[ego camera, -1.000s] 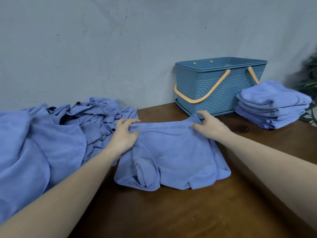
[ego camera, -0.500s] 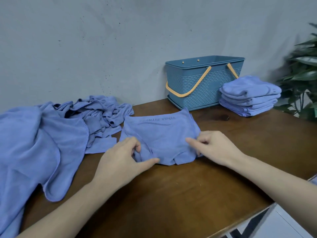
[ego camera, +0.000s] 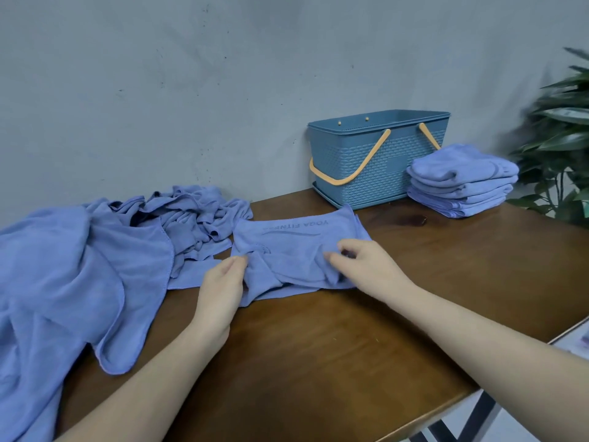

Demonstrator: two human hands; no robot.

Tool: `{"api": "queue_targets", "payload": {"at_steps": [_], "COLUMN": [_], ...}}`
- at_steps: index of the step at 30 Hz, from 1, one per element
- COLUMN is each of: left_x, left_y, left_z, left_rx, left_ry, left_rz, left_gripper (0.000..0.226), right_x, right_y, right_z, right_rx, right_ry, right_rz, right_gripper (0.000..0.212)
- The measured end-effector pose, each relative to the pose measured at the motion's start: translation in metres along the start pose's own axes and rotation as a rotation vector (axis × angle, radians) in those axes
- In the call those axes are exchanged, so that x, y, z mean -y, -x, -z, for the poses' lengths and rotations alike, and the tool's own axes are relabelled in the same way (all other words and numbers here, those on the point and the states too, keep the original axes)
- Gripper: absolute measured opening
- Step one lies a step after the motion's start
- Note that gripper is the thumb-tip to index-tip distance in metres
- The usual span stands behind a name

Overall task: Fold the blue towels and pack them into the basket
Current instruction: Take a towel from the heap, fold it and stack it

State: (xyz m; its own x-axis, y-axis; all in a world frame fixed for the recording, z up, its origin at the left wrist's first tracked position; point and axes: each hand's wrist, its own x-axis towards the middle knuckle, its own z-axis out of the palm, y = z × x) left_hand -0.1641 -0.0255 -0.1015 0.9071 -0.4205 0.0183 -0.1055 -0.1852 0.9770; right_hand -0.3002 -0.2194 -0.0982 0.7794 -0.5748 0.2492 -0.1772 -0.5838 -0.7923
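A blue microfibre towel [ego camera: 296, 250], partly folded and printed with "YOGA FITNESS" lettering that reads upside down from the camera, lies flat on the dark brown wooden worktop [ego camera: 318, 346], between the loose heap and the basket. The left hand [ego camera: 223, 282] reaches in from the lower left, forearm stretched forward, and pinches the towel's near left corner between thumb and fingertips. The right hand [ego camera: 363, 266] comes in from the lower right, palm down, its fingers curled and gripping a fold of cloth near the towel's right edge. A crumpled heap of unfolded blue towels [ego camera: 95, 260] covers the worktop's left side. The blue woven-pattern plastic basket [ego camera: 376, 161] with orange handles stands at the back against the wall, and a stack of folded blue towels [ego camera: 462, 180] sits just beside it on its right.
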Motion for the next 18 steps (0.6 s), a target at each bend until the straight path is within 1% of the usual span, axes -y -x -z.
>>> {"api": "queue_targets", "payload": {"at_steps": [1, 3, 5, 7, 9, 11, 12, 13, 15, 17, 18], "left_x": [0.001, 0.003, 0.005, 0.005, 0.005, 0.006, 0.006, 0.006, 0.006, 0.006, 0.006], "left_y": [0.000, -0.002, -0.003, -0.004, -0.003, -0.001, 0.001, 0.003, 0.005, 0.009, 0.012], "left_z": [0.000, 0.001, 0.003, 0.006, 0.009, 0.014, 0.016, 0.020, 0.026, 0.034, 0.038], "left_rx": [-0.021, -0.056, -0.095, -0.093, -0.106, -0.135, -0.132, -0.118, -0.111, -0.114, -0.091], "left_ry": [0.035, 0.090, 0.124, 0.154, 0.102, 0.020, 0.008, 0.017, 0.047, 0.061, 0.073], "left_rz": [0.001, -0.012, -0.032, -0.057, -0.091, -0.142, -0.173, -0.210, -0.275, -0.304, -0.307], "left_gripper": [0.031, 0.032, 0.032, 0.027, 0.022, 0.008, 0.012, 0.019, 0.030, 0.033, 0.034], "right_x": [0.001, -0.001, -0.004, -0.008, -0.013, -0.017, -0.019, -0.022, -0.027, -0.031, -0.031], "right_y": [-0.003, -0.008, -0.010, -0.011, -0.010, -0.008, -0.006, -0.003, 0.007, 0.019, 0.025], "right_z": [0.000, 0.003, 0.007, 0.013, 0.021, 0.030, 0.035, 0.040, 0.049, 0.058, 0.062], "right_rx": [-0.033, -0.103, -0.117, -0.118, -0.122, -0.129, -0.142, -0.153, -0.125, -0.066, -0.037], "right_ry": [-0.138, -0.315, -0.427, -0.513, -0.620, -0.741, -0.774, -0.778, -0.722, -0.629, -0.583], "right_rz": [-0.067, -0.149, -0.184, -0.209, -0.225, -0.251, -0.278, -0.307, -0.319, -0.282, -0.263], "right_gripper": [0.039, 0.038, 0.033, 0.020, 0.014, 0.018, 0.022, 0.026, 0.031, 0.032, 0.031]}}
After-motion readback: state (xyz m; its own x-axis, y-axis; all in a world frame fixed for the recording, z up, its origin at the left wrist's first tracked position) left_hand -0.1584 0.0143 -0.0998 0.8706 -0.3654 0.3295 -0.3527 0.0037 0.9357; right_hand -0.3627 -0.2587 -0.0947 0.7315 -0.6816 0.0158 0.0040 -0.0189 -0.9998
